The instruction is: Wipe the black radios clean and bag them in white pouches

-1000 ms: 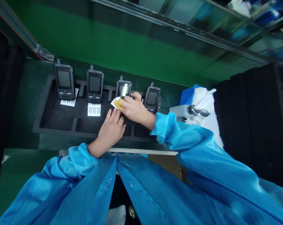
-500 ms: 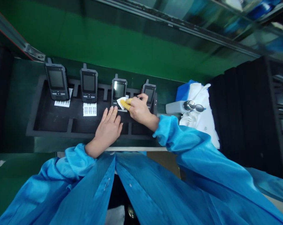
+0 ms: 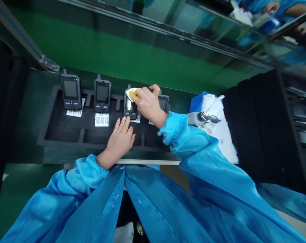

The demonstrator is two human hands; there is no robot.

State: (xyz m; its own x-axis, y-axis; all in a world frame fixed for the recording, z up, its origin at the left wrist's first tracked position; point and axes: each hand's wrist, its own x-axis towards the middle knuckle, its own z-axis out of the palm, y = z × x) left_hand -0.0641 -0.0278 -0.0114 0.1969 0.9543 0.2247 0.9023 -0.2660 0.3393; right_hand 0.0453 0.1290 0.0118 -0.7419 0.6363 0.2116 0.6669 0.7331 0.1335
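A white wipe (image 3: pixel 130 94) is pressed under the yellow-covered fingers of my right hand (image 3: pixel 148 103), against the upper screen of a handheld radio (image 3: pixel 131 108). My left hand (image 3: pixel 120 135) lies with fingers stretched out, its fingertips at that radio's lower edge. To the left, two more radios, one at the far end (image 3: pixel 71 91) and one nearer (image 3: pixel 102 95), lean on the black foam tray (image 3: pixel 64 143). Another radio (image 3: pixel 163 101) is partly hidden behind my right hand. Printed label sheets (image 3: pixel 101 119) stick out beneath the radios.
To the right, a pale bottle with a metal cap (image 3: pixel 205 116) lies by white cloths (image 3: pixel 222 131) and a blue box (image 3: pixel 196 101). Stacked black foam trays (image 3: pixel 256 125) stand beyond. A green panel (image 3: pixel 132 50) closes the back; a co-worker's hand (image 3: pixel 271 7) shows past the glass.
My right hand has moved the wipe from the radio's lower part up to the top of its screen. My left hand stays at its lower edge. The whole view has shifted slightly.
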